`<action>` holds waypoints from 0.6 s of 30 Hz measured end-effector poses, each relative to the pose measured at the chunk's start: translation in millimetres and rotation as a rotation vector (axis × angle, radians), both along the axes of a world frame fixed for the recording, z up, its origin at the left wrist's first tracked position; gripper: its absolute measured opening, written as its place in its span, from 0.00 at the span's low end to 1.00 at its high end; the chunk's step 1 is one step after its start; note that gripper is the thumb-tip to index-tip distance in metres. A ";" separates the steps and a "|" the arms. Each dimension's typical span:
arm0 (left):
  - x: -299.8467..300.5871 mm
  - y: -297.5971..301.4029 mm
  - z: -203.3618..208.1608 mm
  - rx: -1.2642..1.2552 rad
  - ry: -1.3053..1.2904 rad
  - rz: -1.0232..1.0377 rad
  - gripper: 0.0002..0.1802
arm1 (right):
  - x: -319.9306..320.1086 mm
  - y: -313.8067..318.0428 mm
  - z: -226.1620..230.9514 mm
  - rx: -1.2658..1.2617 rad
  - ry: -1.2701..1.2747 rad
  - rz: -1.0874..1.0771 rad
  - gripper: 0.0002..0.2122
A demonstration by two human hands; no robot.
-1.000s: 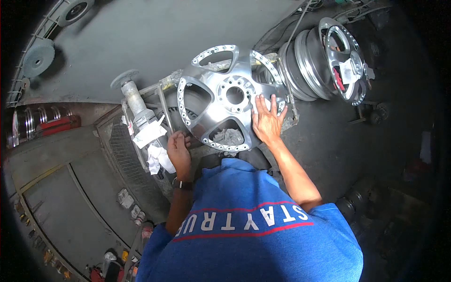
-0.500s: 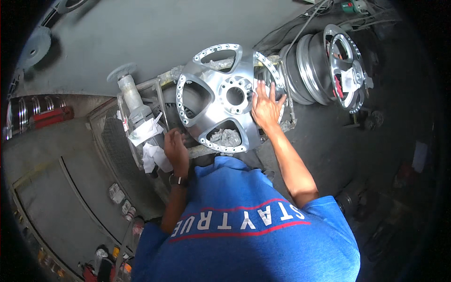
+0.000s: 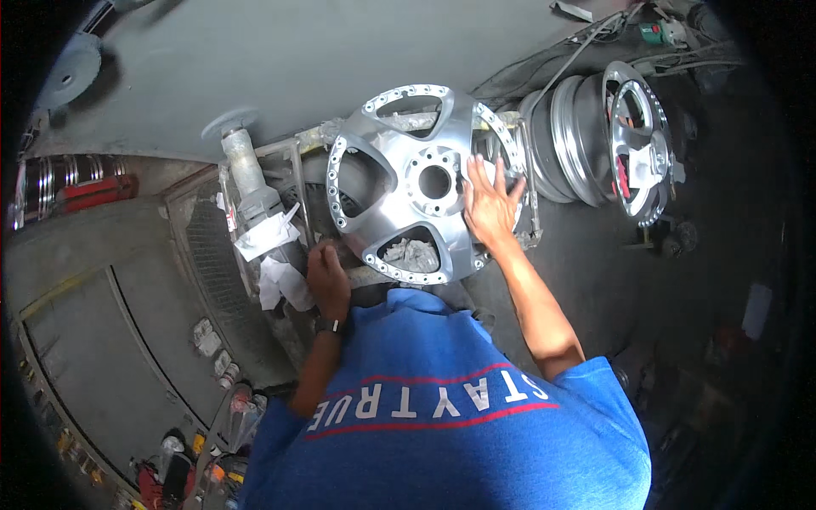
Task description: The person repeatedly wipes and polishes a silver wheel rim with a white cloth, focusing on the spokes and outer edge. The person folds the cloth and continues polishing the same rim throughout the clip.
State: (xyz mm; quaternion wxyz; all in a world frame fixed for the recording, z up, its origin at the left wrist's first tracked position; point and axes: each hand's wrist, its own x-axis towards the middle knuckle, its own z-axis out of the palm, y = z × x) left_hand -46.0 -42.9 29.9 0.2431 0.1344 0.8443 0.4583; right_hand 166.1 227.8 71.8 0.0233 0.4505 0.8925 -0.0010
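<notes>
A silver alloy wheel centre [image 3: 408,183] with wide spokes and a ring of small holes lies face up on a grimy metal stand [image 3: 280,170]. My right hand [image 3: 491,202] rests flat on its right spoke, fingers spread. My left hand [image 3: 327,276] is at the wheel's lower-left edge, fingers curled; what it holds is hidden. White crumpled rags [image 3: 276,276] lie just left of that hand. A grey rag [image 3: 410,253] shows through a gap between the spokes.
Two silver wheel rims [image 3: 595,127] stand on edge at the right. A post with a round top [image 3: 242,166] rises at the stand's left. Bottles and cans [image 3: 195,459] sit at the lower left; cables [image 3: 595,42] run along the floor at the top.
The view has shifted slightly, so the wheel and hands sit a little higher in the picture. My right hand stays flat on the spoke; the left hand stays at the lower-left edge.
</notes>
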 end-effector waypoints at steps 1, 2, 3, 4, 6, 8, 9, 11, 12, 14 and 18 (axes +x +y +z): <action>0.8 -4.4 -5.3 0.035 0.003 0.015 0.17 | -0.2 -3.0 -0.2 -0.021 -0.005 -0.010 0.26; 4.2 -5.0 -6.7 0.070 -0.002 0.026 0.17 | 2.5 -5.7 2.5 -0.042 -0.018 -0.023 0.27; 5.4 -5.1 -8.7 0.069 0.008 0.011 0.17 | 3.4 -6.1 3.5 -0.064 -0.031 -0.036 0.27; 6.4 -5.6 -10.6 0.068 0.017 -0.003 0.17 | -2.5 1.9 -3.2 -0.030 -0.015 -0.005 0.27; 7.4 -5.7 -6.5 0.048 0.029 -0.023 0.16 | -30.6 16.9 -7.7 -0.044 0.079 -0.023 0.27; 7.5 -3.3 -1.7 0.018 0.030 -0.039 0.16 | -55.3 28.2 -4.2 -0.033 0.098 -0.013 0.27; 7.6 -5.3 -2.9 0.009 0.065 -0.067 0.15 | -54.5 28.4 -5.2 -0.040 0.088 0.012 0.27; 6.8 -8.3 -9.7 -0.006 0.135 -0.125 0.15 | -47.7 32.4 -3.2 -0.047 0.071 0.061 0.27; 6.0 -9.4 -14.9 0.007 0.147 -0.129 0.15 | -44.4 34.6 -0.2 -0.061 0.051 0.048 0.27; 6.9 -10.0 -18.3 0.030 0.166 -0.142 0.15 | -52.5 44.2 -0.6 -0.077 0.081 -0.044 0.27; 7.8 -4.9 -12.4 0.035 0.197 -0.152 0.15 | -79.8 16.8 -6.2 -0.046 0.118 -0.029 0.27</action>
